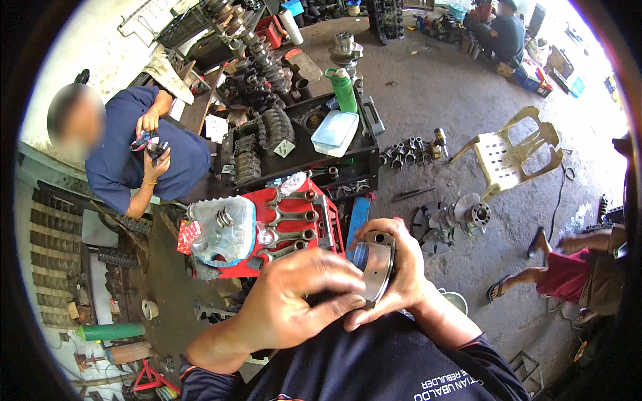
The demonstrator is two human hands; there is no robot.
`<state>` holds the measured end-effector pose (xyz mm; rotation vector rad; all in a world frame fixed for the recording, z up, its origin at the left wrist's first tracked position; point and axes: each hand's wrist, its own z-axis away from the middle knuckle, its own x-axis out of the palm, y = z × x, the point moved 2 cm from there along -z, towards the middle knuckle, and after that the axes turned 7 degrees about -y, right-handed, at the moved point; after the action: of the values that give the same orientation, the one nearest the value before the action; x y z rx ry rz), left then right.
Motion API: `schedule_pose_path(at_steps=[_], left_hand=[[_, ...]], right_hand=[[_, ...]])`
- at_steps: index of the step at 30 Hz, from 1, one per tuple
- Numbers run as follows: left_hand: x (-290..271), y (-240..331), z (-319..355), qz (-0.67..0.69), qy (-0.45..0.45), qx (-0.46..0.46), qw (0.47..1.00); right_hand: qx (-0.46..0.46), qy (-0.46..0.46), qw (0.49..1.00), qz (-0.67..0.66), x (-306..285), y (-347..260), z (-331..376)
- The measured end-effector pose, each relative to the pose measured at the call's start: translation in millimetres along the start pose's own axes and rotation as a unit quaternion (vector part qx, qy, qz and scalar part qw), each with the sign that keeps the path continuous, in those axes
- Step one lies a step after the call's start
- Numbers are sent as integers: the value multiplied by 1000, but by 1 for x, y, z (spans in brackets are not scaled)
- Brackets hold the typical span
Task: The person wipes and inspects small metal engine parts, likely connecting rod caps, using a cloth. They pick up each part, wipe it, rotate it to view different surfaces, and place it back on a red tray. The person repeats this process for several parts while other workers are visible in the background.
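Observation:
My right hand (406, 271) is closed round a grey metal bearing cap (384, 281), with its thumb and fingers along the outer side. A bolt hole shows at the cap's upper end, and its curved inner face is smooth and shiny. My left hand (301, 294), slightly blurred, has its fingertips and thumb pressed together on the cap's near left edge. Just beyond my hands, several connecting rods (294, 216) lie side by side on a red tray (266, 198). A clear plastic tub (224, 230) stands left of them, with curved bearing shells (225, 217) on top.
A black workbench (304, 167) holds metal parts, a green bottle (342, 90) and a lidded plastic box (335, 133). At left a person (144, 147) handles a small part. A crankshaft (461, 220) and plastic chair (511, 157) stand right; a walking person's leg (521, 281) shows there.

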<state>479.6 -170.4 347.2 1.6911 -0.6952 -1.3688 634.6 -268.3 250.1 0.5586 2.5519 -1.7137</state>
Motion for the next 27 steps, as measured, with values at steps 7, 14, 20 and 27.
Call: schedule_pose_path(at_steps=[7, 14, 20, 27], left_hand=[[21, -37, 23, 380, -121, -261, 879], [36, -42, 36, 403, -135, -275, 862], [47, -37, 41, 316, -107, -216, 918], [55, -32, 44, 340, -34, -157, 927]], right_hand=[[-75, -70, 989, 107, 7, 4, 2], [-110, -146, 979, 95, 12, 7, 3], [-123, -70, 989, 37, 6, 10, -5], [-16, -108, 994, 26, 0, 4, 1]])
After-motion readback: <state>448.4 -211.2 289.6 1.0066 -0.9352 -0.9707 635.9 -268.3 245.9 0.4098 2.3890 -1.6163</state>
